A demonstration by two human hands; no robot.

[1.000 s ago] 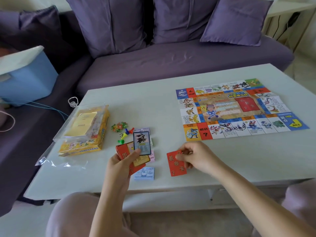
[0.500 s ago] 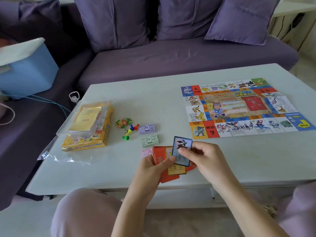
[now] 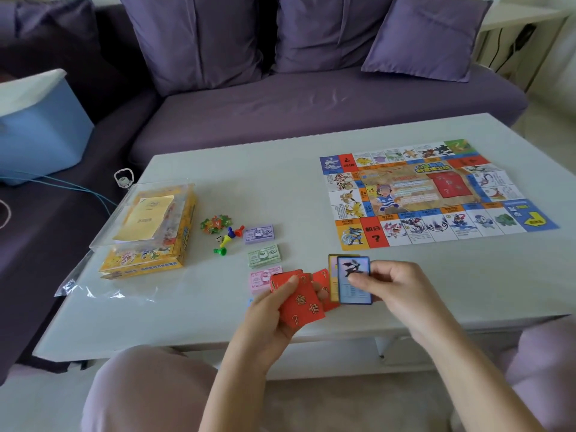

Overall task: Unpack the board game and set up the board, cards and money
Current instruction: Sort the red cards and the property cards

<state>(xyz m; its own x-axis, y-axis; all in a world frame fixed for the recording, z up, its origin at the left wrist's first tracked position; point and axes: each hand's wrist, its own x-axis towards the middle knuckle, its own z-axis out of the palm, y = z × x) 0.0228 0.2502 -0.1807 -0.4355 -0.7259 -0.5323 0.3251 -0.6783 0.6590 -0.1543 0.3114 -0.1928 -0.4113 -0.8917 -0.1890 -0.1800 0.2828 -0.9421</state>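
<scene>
The left hand [image 3: 280, 310] grips a fan of red cards [image 3: 299, 302]; the right hand [image 3: 394, 286] pinches a blue-bordered card [image 3: 354, 283] above the surface [image 3: 218, 319] — thin, slick, bendable — best held by the edges.

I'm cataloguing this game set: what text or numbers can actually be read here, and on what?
"机会" and "?": red square on the board.
"会卡" and "?": red cards in the left hand.
"5000": purple money stack.
"1000", probably: green money stack.
Too small or blurred: box, booklet, blue card, remaining board squares.
</scene>
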